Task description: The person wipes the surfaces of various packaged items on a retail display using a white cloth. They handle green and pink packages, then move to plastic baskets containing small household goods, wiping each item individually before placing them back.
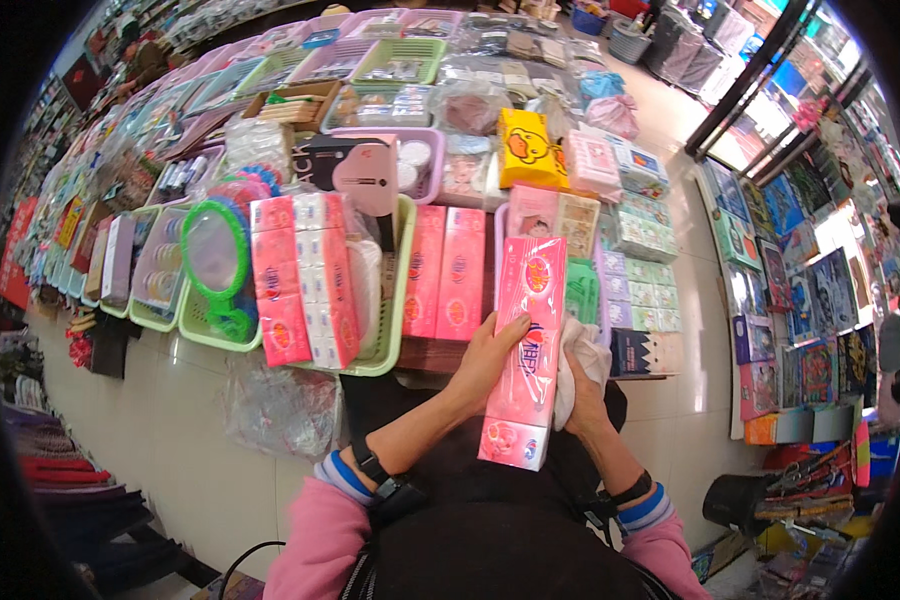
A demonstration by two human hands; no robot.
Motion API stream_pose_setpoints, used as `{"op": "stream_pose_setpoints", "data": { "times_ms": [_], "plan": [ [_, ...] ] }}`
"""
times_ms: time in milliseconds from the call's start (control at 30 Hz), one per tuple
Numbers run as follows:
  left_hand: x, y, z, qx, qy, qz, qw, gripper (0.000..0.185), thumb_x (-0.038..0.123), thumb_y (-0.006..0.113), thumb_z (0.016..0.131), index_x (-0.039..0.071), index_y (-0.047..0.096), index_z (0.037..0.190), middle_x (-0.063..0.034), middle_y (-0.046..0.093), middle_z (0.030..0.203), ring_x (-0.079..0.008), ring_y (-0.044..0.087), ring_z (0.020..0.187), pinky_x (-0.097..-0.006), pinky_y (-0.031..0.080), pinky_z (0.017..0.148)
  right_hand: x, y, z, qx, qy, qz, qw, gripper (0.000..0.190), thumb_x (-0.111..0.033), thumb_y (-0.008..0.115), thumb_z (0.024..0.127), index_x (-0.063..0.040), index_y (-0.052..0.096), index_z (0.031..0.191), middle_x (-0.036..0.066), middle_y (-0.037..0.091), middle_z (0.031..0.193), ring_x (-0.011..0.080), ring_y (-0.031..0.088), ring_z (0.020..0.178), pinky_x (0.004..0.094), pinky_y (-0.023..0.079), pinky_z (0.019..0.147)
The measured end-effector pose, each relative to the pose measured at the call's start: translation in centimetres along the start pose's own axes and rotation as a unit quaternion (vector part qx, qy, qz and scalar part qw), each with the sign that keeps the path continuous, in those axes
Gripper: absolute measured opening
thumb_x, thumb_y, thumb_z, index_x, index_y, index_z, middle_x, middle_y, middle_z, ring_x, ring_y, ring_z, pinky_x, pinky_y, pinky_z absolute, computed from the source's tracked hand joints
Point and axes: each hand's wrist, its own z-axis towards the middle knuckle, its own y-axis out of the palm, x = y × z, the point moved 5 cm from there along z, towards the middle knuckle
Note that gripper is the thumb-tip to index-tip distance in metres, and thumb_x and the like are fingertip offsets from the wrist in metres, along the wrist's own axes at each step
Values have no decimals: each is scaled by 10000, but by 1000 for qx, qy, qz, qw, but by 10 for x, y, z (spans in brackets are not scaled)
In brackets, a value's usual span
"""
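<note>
A long pink pack of pocket tissues (529,300) in shiny film tilts up in front of my body. My left hand (487,360) grips its left edge, with the thumb on the front face. In my right hand (583,397) is a white cloth (591,349), pressed against the pack's right side; the cloth hides some of the fingers. Two similar pink packs (444,274) lie side by side on the dark table, left of the held one. More pink and white packs (304,281) rest across a green basket (382,352) further left.
A lilac basket (606,322) with green packets stands beyond my right hand. Yellow duck-print packs (525,150) sit behind it. A green-rimmed round mesh item (216,247) leans at the left. A plastic bag (285,409) lies on the floor; boxed goods (817,300) line the right side.
</note>
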Motion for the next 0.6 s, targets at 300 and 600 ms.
{"op": "stream_pose_setpoints", "data": {
  "times_ms": [300,600],
  "plan": [
    [26,-72,9,165,139,107,970,459,244,653,910,-36,469,1225,-121,625,1012,-164,640,823,-299,557,674,-60,-24,-39,68,-219,-356,906,319,-244,610,919,-19,622,1144,77,651,951,150,617,866,295,511,754],
    [-30,-27,14,-8,-8,146,989,612,258,660,919,-20,388,1391,-146,603,1162,-200,592,1051,-347,503,904,-25,78,-45,-100,-553,-709,426,274,-166,612,821,7,646,1031,144,458,1421,393,361,1371,576,305,1103]
  ]
}}
